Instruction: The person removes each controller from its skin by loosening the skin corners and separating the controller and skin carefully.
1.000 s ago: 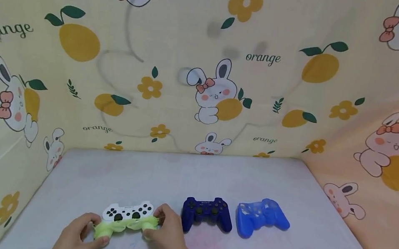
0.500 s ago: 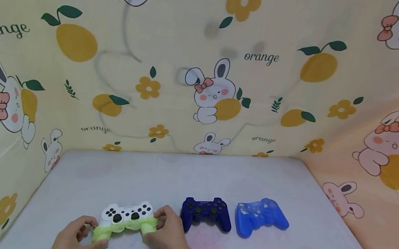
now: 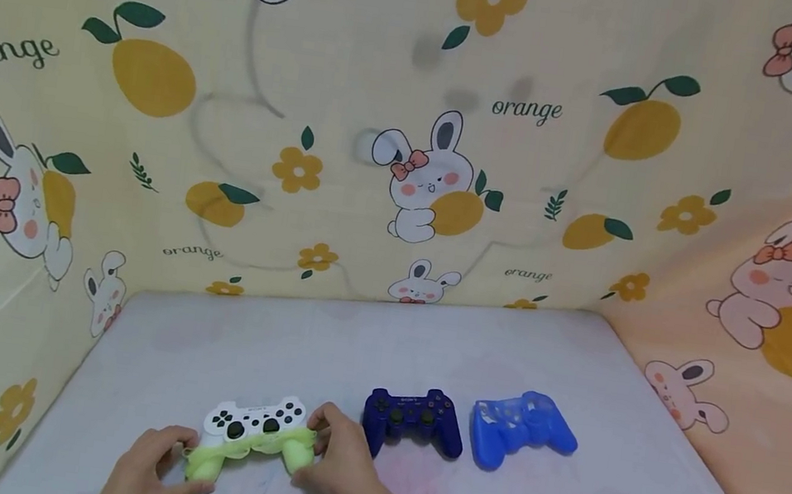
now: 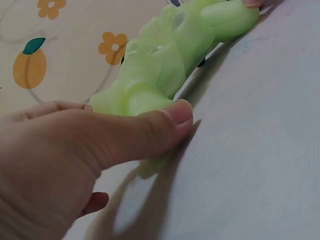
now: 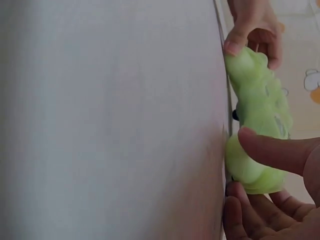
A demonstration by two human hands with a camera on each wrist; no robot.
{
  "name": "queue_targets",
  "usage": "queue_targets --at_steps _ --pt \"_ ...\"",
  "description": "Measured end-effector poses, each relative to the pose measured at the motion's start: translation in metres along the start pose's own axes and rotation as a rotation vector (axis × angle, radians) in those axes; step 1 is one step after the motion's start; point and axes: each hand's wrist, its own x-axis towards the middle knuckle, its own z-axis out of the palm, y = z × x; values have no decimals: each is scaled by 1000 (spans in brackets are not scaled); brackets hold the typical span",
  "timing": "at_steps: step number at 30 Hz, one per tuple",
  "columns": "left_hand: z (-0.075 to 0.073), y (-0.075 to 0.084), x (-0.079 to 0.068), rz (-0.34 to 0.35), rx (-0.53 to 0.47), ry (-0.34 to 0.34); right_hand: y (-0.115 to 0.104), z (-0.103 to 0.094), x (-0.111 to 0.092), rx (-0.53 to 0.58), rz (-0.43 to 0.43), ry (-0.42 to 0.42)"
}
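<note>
A white game controller [image 3: 255, 418] with black buttons and sticks lies on the table, its lower part and grips inside a pale green silicone sleeve [image 3: 297, 453]. My left hand [image 3: 145, 468] pinches the sleeve at the left grip, thumb on the near side, as the left wrist view also shows. On the other end, my right hand [image 3: 346, 457] holds the sleeve round the right grip, with the thumb [image 5: 275, 150] on top of the green skin and fingers underneath. The controller's upper face with its buttons shows bare in the head view.
To the right lies a dark blue controller [image 3: 412, 421], close to my right hand. Beyond it sits a bright blue silicone sleeve [image 3: 522, 430], shaped like a controller. A cloth with rabbits and oranges [image 3: 432, 202] walls the table [image 3: 324, 338] at the back and sides.
The green sleeve has shifted slightly at both grips and now lies smoother round the right one. Both hands keep their hold with small finger movements; the head view has shifted a little.
</note>
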Motion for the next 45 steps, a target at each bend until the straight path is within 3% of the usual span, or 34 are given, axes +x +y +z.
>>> queue_targets --at_steps 11,20,26,33,40,45 --pt "1 -2 0 29 -21 69 -5 -6 3 -2 32 -55" --pt "-1 0 -3 -2 -88 104 -2 -5 5 62 -7 -8" --pt "-2 0 -3 -45 -118 69 1 -4 5 85 5 -24" --pt "2 -4 0 -114 -125 -6 5 -4 5 26 13 -73" --pt "3 -3 -1 -101 -142 23 6 -5 4 74 31 -63" --pt "5 -2 -1 -94 -139 60 3 -2 2 6 80 -62"
